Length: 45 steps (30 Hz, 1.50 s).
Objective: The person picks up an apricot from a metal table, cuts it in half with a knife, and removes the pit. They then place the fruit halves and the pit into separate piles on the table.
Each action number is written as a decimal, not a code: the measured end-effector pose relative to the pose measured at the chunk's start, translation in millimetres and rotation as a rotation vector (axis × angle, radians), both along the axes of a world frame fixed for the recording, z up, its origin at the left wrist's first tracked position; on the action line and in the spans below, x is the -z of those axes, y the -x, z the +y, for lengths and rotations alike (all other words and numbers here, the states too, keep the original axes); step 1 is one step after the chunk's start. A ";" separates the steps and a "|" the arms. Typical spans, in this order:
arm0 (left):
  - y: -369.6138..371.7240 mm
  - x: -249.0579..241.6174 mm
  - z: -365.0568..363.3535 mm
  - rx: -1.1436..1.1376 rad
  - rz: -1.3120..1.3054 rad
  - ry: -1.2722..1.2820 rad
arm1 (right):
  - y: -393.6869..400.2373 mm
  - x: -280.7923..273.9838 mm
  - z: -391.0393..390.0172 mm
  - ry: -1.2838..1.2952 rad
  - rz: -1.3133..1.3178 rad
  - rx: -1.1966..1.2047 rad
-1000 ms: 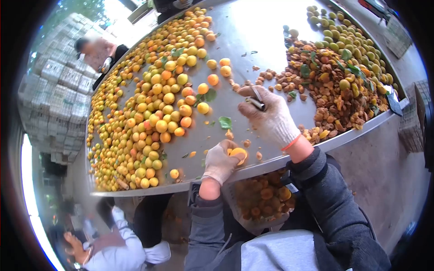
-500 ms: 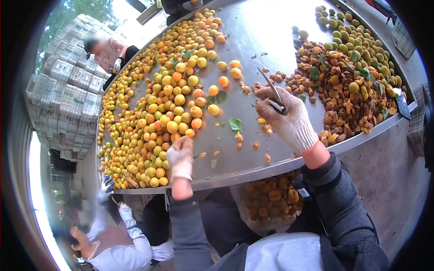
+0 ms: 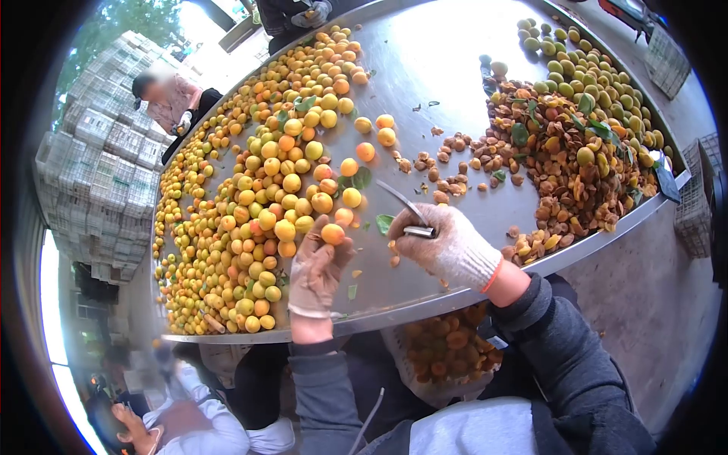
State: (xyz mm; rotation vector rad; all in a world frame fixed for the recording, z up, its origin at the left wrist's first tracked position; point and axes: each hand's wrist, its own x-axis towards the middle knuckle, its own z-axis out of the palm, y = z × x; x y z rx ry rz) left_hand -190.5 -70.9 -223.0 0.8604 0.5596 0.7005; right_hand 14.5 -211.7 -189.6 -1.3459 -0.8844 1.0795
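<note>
Head view has you between picking out a piece and working it, as far as one can judge: your left hand [image 3: 315, 280] has a round orange fruit [image 3: 332, 233] at its fingertips, just beside the near edge of the heap of yellow-orange fruit [image 3: 258, 216]. The fingers are curled up around its lower side, and the side you can see looks whole, with no cut in it (its underside is hidden by the glove). Your right hand [image 3: 449, 246] is closed around a knife [image 3: 400, 196], its metal handle in the gloved fingers and its curved blade pointing up and toward the heap. Blade and held fruit are apart, with a green leaf [image 3: 384, 223] on the metal table [image 3: 425, 305] near the knife.

Bringing those two together would call for turning the fruit so a bare side faces the edge, with your left fingertips tucked well back, since the glove looks thin and the skin may be slick. You'd want the grip firm enough to stop it rolling, yet light enough not to bruise the flesh.

Loose brown pits [image 3: 456, 186] lie beyond your right hand, near the brown and orange mound [image 3: 565, 155] on the right. Below the near rim, a crate [image 3: 451, 345] holds orange pieces. Another person [image 3: 193, 432] sits low on your left, apart from your hands.
</note>
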 end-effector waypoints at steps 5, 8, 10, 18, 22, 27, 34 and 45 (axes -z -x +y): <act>-18.8 -8.0 -34.8 0.033 -0.167 0.010 | 20.3 14.3 -0.7 -0.033 -0.191 -0.096; -28.8 -0.3 -38.4 0.017 -0.292 0.089 | 24.8 13.0 -3.0 0.013 -0.255 -0.147; -31.4 4.3 -38.7 0.047 -0.337 0.190 | 26.9 15.5 -1.5 0.022 -0.350 -0.123; -39.9 -0.8 -48.4 -0.031 -0.255 0.074 | 32.5 9.1 5.1 0.061 -0.400 -0.118; -42.7 -1.4 -54.7 -0.106 -0.147 -0.104 | 35.6 8.3 7.9 0.078 -0.440 -0.124; -40.1 -18.4 -67.1 -0.179 0.055 -0.152 | 36.9 8.8 12.1 0.126 -0.535 -0.152; -43.3 -27.0 -74.3 -0.186 -0.030 -0.178 | 39.2 22.8 16.6 0.010 -0.520 -0.149; -34.5 -21.0 -73.0 -0.140 0.198 -0.369 | 36.3 4.7 9.1 0.023 -0.694 -0.080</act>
